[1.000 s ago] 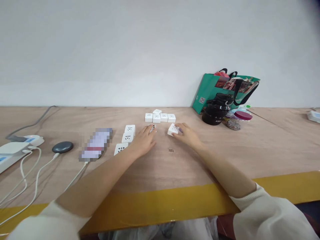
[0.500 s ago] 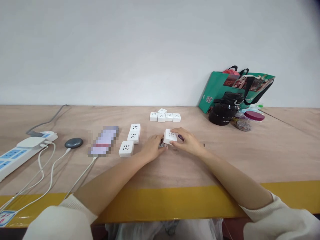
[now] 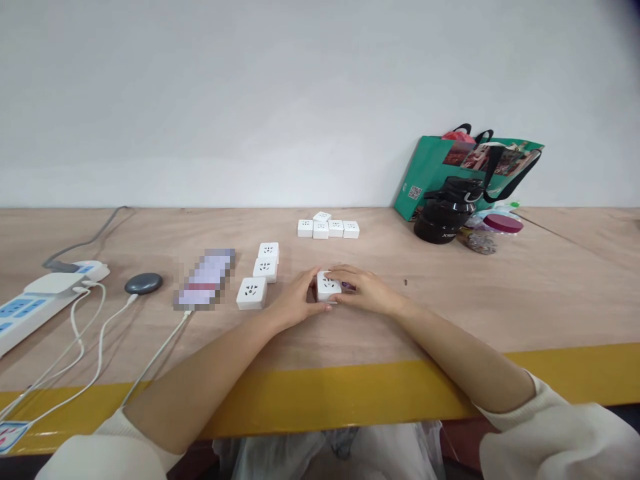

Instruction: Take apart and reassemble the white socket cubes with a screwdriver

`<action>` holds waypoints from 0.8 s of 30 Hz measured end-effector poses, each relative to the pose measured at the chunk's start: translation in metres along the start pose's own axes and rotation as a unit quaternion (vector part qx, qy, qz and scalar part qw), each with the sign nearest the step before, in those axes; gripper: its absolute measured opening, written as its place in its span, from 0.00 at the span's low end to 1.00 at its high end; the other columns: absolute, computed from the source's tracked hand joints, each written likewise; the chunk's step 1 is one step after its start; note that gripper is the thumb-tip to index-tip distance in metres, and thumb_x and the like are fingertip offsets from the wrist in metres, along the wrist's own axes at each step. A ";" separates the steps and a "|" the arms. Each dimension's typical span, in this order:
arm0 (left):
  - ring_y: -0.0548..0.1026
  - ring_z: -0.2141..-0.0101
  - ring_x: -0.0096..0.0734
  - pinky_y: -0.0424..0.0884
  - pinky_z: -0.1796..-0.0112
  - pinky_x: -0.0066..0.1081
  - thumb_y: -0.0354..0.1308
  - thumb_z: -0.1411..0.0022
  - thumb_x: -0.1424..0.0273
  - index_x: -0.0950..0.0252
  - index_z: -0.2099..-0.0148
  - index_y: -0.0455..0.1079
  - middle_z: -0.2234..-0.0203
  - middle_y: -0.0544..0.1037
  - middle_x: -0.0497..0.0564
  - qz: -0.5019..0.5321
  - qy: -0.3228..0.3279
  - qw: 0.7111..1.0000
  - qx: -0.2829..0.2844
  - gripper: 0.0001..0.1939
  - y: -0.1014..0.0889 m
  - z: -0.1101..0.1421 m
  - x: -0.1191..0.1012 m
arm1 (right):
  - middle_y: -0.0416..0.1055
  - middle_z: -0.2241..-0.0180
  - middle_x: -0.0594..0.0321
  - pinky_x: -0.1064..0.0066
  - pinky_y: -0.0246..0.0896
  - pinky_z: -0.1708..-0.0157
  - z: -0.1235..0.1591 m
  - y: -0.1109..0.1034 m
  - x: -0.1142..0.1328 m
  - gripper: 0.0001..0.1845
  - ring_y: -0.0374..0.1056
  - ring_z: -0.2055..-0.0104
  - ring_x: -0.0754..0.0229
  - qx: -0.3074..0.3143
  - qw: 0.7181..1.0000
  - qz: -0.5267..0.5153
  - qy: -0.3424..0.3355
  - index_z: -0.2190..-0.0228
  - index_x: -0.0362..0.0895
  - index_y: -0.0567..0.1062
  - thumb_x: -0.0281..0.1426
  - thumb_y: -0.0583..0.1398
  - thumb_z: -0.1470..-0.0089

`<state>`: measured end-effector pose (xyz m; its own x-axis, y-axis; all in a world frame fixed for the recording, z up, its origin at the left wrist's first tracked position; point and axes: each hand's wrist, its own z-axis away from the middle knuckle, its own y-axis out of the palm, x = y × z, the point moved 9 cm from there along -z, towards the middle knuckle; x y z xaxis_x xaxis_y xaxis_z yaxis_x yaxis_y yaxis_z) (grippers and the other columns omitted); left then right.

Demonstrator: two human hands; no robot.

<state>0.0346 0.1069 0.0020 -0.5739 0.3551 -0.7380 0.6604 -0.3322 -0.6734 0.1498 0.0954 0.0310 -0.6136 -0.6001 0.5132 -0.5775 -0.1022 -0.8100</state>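
Observation:
A white cube socket adapter [image 3: 328, 285] sits between both my hands near the middle of the wooden table [image 3: 450, 313]. My left hand [image 3: 295, 301] presses against its left side with the fingers curled round it. My right hand [image 3: 364, 291] covers its right side and top edge, fingers closed on it. Left of my hands, three more white cube adapters [image 3: 260, 275] lie in a slanted row. Further back, a cluster of several small white cubes [image 3: 327, 228] rests near the wall.
A blurred phone [image 3: 204, 279] with a white cable, a dark round puck [image 3: 143, 283] and a white power strip [image 3: 35, 305] lie at the left. A green bag [image 3: 435, 175], a black flask [image 3: 445, 212] and a red-lidded jar [image 3: 495, 227] stand at the back right. A yellow strip edges the table's front.
My right hand brought the white cube adapter from further back towards me, and my left hand closed in on its other side. Both hands now grip it together on the table.

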 end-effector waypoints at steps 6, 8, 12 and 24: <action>0.58 0.41 0.43 0.58 0.43 0.42 0.60 0.46 0.58 0.56 0.37 0.51 0.40 0.59 0.52 -0.015 0.028 0.999 0.016 0.37 -0.001 0.004 -0.013 | 0.65 0.45 0.56 0.59 0.60 0.47 -0.001 -0.008 0.005 0.23 0.62 0.44 0.51 0.023 0.999 0.027 -0.002 0.51 0.49 0.71 0.41 0.60 0.49; 0.59 0.42 0.41 0.59 0.44 0.41 0.59 0.44 0.60 0.54 0.38 0.54 0.40 0.60 0.49 -0.016 0.028 0.999 0.025 0.33 -0.001 0.004 -0.013 | 0.69 0.49 0.58 0.62 0.62 0.52 0.001 -0.031 -0.014 0.23 0.66 0.49 0.53 0.017 0.997 0.037 0.060 0.52 0.50 0.71 0.43 0.59 0.49; 0.61 0.43 0.41 0.60 0.45 0.40 0.56 0.42 0.62 0.53 0.41 0.58 0.41 0.61 0.48 -0.028 0.019 0.999 0.023 0.27 -0.001 0.002 -0.009 | 0.71 0.72 0.58 0.66 0.58 0.68 0.036 -0.092 -0.092 0.12 0.67 0.68 0.56 0.015 0.940 0.134 0.312 0.74 0.42 0.72 0.39 0.59 0.52; 0.62 0.43 0.41 0.61 0.46 0.40 0.57 0.42 0.60 0.52 0.41 0.57 0.41 0.61 0.48 -0.026 0.027 0.999 0.027 0.28 0.000 0.000 -0.007 | 0.61 0.83 0.67 0.72 0.44 0.78 0.058 -0.077 -0.129 0.11 0.54 0.79 0.67 0.076 0.932 0.022 0.354 0.86 0.42 0.67 0.33 0.61 0.61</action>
<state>0.0390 0.1047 0.0073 -0.5790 0.4186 -0.6997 0.6027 -0.3583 -0.7130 0.3050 0.1347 0.0111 -0.8671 0.0622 0.4943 -0.4942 -0.2335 -0.8374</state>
